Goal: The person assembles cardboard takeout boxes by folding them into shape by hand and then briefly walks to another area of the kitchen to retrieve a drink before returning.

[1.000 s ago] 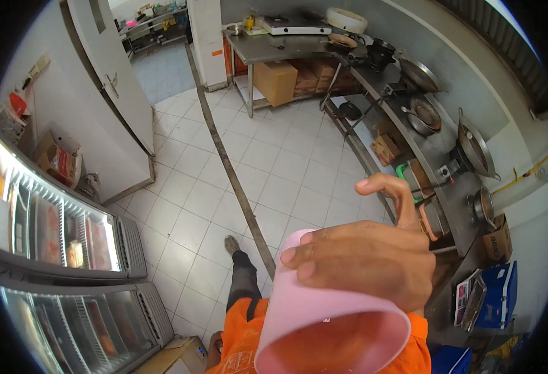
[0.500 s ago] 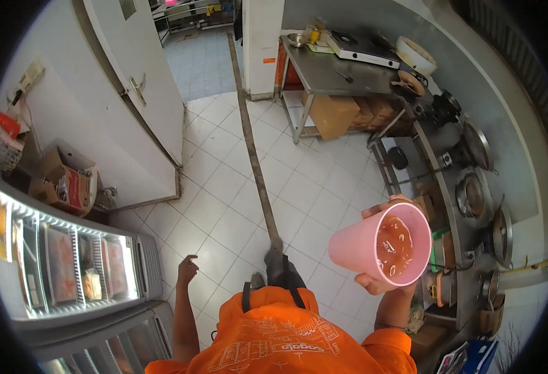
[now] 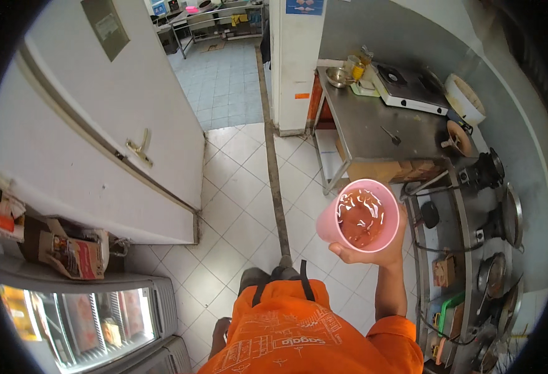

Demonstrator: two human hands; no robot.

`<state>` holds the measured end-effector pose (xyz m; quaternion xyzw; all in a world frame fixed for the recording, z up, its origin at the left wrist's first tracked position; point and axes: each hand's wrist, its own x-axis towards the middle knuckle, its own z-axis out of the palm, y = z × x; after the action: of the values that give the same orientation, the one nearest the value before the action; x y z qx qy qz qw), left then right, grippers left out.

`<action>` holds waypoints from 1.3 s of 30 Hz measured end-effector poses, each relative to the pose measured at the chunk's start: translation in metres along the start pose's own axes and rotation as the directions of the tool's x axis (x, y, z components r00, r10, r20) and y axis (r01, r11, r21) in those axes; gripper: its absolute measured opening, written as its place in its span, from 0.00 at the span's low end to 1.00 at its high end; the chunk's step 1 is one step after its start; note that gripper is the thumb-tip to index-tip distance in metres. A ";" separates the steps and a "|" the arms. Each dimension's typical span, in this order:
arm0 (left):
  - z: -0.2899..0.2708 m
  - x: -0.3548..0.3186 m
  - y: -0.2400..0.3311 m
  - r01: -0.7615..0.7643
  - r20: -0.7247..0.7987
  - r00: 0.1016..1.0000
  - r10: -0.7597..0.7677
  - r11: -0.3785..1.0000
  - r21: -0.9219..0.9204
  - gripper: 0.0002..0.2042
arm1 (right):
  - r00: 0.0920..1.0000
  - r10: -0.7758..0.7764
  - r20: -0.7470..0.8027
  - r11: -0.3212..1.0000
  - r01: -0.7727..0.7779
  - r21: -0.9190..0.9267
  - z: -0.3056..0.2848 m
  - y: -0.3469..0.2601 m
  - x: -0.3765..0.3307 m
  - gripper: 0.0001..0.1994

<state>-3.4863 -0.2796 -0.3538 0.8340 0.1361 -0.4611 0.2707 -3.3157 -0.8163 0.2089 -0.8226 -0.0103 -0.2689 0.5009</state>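
Note:
My right hand (image 3: 389, 249) is wrapped around a pink plastic cup (image 3: 329, 225), held out in front of me to the right. Inside the cup is a reddish-brown drink (image 3: 360, 225) with a shiny, rippled surface that catches the light. The cup leans so that its open mouth faces up toward me. Low beside my orange shirt, my left hand (image 3: 220, 333) shows only in part, dark and mostly hidden, so its fingers cannot be made out.
A lit display fridge (image 3: 161, 302) stands at the left, with a cardboard box (image 3: 74, 249) on it. Beyond is a white door (image 3: 115, 118). A steel table (image 3: 373, 124) carries a gas stove (image 3: 405, 93). Woks and burners (image 3: 511, 215) line the right side. Tiled floor (image 3: 230, 199) runs ahead.
I have moved forward; the steel table and doorway are closer. The cup has shifted slightly left and up in view, its drink rippling. My left hand has dropped back beside my body.

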 end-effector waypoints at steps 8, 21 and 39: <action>-0.069 0.068 0.128 -0.071 -0.063 0.997 0.054 0.946 -0.317 0.21 | 0.934 -0.323 0.149 0.943 0.331 -0.032 0.040 0.071 0.179 0.36; -0.420 0.352 0.484 -0.306 -0.179 0.950 0.257 0.884 -0.354 0.24 | 0.951 -0.282 0.130 0.947 0.297 -0.120 0.125 0.158 0.423 0.33; -0.510 0.493 0.579 0.009 -0.061 0.998 -0.031 0.947 -0.322 0.24 | 0.890 -0.448 0.086 0.894 0.449 0.011 0.243 0.235 0.803 0.06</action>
<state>-2.5911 -0.4692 -0.3622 0.7918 0.2266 -0.4082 0.3938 -2.4568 -0.9349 0.2940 -0.8111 -0.2201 -0.3414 0.4208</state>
